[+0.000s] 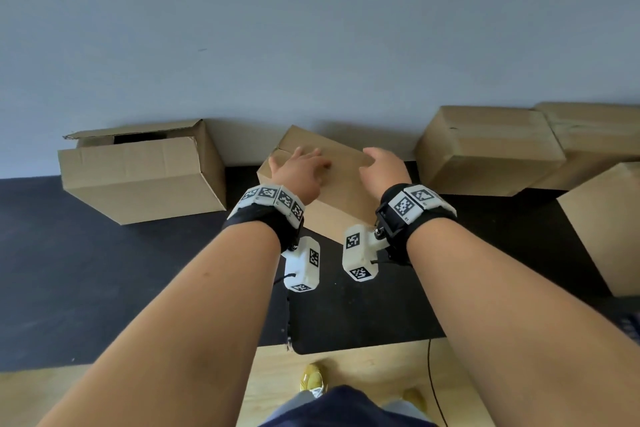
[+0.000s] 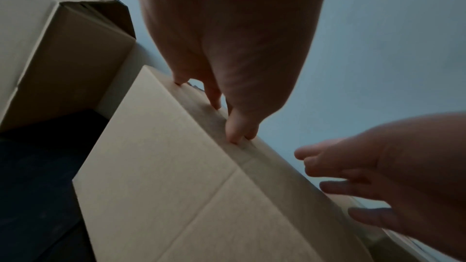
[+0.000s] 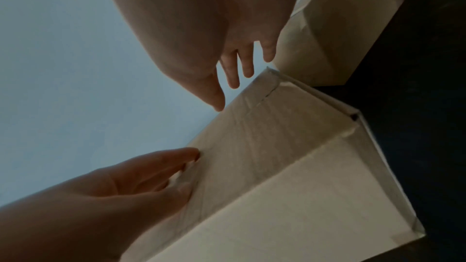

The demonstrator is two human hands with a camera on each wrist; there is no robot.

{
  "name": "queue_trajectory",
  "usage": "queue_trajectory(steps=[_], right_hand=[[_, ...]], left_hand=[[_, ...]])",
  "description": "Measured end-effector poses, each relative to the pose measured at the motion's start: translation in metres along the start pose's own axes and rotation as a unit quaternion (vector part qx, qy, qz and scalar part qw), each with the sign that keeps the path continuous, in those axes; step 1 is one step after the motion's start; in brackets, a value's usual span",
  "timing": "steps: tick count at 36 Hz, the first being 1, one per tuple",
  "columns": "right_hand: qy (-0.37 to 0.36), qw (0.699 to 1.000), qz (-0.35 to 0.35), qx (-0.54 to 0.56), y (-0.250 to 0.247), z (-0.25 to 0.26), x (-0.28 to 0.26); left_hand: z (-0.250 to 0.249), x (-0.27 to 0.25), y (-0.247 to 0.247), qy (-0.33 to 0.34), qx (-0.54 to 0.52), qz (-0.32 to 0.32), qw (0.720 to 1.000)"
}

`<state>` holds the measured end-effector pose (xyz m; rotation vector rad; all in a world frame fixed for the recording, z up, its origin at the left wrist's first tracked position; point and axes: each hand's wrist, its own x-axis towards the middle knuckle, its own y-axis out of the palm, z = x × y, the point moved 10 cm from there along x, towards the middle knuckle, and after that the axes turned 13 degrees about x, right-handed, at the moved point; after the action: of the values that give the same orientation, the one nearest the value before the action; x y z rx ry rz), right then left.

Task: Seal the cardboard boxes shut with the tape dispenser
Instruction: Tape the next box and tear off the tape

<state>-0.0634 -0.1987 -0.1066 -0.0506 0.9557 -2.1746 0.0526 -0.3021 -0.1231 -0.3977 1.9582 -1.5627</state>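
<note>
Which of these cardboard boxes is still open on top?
The far-left box: its top flaps stand apart over a dark gap. The middle box under the hands and the boxes on the right show closed tops.

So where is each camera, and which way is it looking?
Head: worn on the head, looks forward and down at the middle box against the wall; both forearms, the left hand and right hand, and shoes show.
Left wrist: under the left wrist, looks along the left hand's fingers resting on the box top; the right hand shows at the right of the picture.
Right wrist: under the right wrist, looks along the right hand at the taped box top; the left hand shows at lower left.
Shared: all three see the same box and both hands.
</note>
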Motion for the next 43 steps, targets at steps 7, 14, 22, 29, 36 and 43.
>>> queue_trajectory(steps=[7, 14, 22, 29, 36, 43], right_hand=[[0.029, 0.994, -0.019, -0.1, -0.038, -0.057, -0.027], [0.133, 0.99, -0.023, -0.042, -0.081, -0.122, -0.056], [0.191, 0.982, 0.014, 0.008, -0.13, -0.189, -0.093], [0.194, 0.981, 0.013, 0.022, -0.177, -0.248, -0.115], [0.2, 0.979, -0.026, 0.036, -0.221, -0.292, -0.125], [0.177, 0.981, -0.044, 0.061, -0.252, -0.307, -0.124]], left_hand=[[-0.06, -0.012, 0.015, 0.046, 0.005, -0.009, 0.999], [-0.136, -0.032, 0.035, 0.065, 0.021, -0.025, 0.997], [-0.223, -0.056, 0.066, 0.046, 0.078, -0.045, 0.995], [-0.286, -0.067, 0.075, -0.012, 0.094, -0.067, 0.993], [-0.353, -0.061, 0.085, 0.066, 0.021, -0.043, 0.997], [-0.384, -0.046, 0.085, 0.083, 0.126, -0.048, 0.987]])
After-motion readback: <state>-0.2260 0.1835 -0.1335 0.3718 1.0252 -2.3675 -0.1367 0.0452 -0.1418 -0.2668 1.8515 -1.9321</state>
